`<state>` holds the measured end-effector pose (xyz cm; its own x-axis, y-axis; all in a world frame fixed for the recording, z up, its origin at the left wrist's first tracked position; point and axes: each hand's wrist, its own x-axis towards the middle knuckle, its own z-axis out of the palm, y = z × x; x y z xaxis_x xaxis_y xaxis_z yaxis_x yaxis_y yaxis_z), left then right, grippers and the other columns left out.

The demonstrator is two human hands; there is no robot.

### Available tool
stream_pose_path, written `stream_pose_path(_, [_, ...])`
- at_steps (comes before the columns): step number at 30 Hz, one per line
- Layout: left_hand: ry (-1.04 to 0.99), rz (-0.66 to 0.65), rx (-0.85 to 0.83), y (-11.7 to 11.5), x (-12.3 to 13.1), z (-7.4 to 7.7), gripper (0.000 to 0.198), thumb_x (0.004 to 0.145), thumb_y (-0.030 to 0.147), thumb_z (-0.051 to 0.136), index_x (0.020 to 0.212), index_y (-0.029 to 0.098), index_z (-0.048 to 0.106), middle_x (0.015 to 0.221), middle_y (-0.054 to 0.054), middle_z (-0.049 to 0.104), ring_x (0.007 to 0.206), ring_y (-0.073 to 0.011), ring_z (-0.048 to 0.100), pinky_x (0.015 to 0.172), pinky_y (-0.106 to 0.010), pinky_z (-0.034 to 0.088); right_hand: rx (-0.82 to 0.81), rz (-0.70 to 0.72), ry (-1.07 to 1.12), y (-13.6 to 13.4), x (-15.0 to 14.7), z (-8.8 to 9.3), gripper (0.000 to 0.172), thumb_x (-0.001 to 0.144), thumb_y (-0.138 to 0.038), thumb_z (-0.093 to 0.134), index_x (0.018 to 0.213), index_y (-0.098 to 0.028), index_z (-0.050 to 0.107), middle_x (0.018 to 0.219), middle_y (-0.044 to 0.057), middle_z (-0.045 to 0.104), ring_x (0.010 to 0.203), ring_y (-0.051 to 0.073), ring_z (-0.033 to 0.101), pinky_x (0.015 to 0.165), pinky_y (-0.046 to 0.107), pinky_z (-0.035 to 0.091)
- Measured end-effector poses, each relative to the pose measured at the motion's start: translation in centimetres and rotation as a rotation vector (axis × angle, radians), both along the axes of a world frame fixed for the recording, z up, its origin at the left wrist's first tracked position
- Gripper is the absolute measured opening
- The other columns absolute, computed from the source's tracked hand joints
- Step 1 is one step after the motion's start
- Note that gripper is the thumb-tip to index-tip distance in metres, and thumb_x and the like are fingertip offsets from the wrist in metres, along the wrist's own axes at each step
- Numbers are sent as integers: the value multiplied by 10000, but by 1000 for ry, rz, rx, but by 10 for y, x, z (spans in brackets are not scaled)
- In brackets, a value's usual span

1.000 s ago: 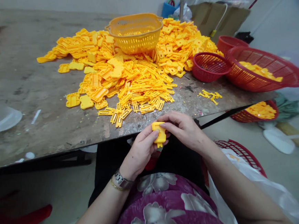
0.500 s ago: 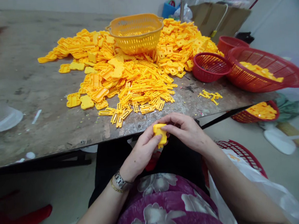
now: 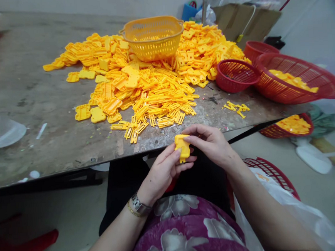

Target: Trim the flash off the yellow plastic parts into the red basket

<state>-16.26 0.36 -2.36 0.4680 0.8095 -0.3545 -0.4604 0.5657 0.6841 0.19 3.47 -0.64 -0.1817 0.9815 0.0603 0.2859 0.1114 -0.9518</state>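
Observation:
Between both hands, over my lap by the table's front edge, is a small yellow plastic part (image 3: pixel 182 147) with notched sides and a little tab at its lower end. My left hand (image 3: pixel 166 164) pinches its lower left side, the thumb on the face and the other fingers behind. My right hand (image 3: pixel 211 143) grips the upper right corner with thumb and index finger. Just beyond lies a pile of slim slotted yellow pieces (image 3: pixel 165 98). Wider yellow plates (image 3: pixel 97 114) lie left of it.
A yellow basket (image 3: pixel 154 45) rests on the heap. To the right stand a small red basket (image 3: pixel 236 75) and a large red colander (image 3: pixel 299 76) holding yellow parts. A few small yellow bits (image 3: pixel 235 107) lie near the edge. A white plastic bag (image 3: pixel 290 208) hangs at my right.
The yellow part has moved slightly up and to the right with both hands. My left hand's lower fingers have spread out behind it, and more of its face shows.

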Motion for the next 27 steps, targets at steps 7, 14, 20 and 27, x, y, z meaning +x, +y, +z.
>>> stream_pose_path(7, [-38,48,-50,2,0,4,284,893,226,515,1133,96,592,1083,-159,660,941,-262,679,839,-375,536,280,-42,-204,-2,-3,-6,161,882,-209,534,982,-212,660,960,36,667,922,171,612,846,321,481])
stream_pose_path(14, [-117,98,0,6,-4,1,228,891,222,527,1080,157,636,1022,-71,648,857,-141,633,795,-292,554,428,138,-403,-9,-2,1,478,831,-349,636,1279,-234,517,1283,85,567,1213,245,491,1039,429,389])
stream_pose_path(20, [-109,89,-50,9,-7,2,226,911,210,479,1067,139,627,989,-77,655,827,-143,640,754,-285,562,414,192,-480,-11,-2,3,592,827,-344,636,1367,-219,429,1358,103,514,1275,259,444,1072,454,364])
stream_pose_path(27, [-136,89,-93,11,-9,1,230,905,189,476,1071,139,627,1019,-92,674,873,-175,666,754,-304,571,435,194,-439,-11,-3,1,560,841,-329,613,1362,-227,436,1345,106,525,1276,260,451,1076,464,365])
